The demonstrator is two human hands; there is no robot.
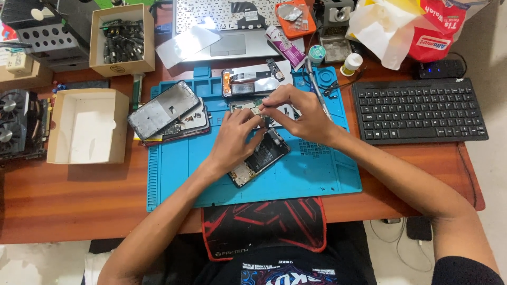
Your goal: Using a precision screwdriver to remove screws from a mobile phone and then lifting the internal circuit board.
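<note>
On blue mat [174,179], left hand [235,138] and right hand [298,113] pinching opened phone [261,155], bare mat nearer the front edge.

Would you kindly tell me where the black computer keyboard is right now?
In the head view, the black computer keyboard lies on the wooden desk at the person's right, just beyond the blue silicone repair mat and below the red-and-white plastic bag.
</note>
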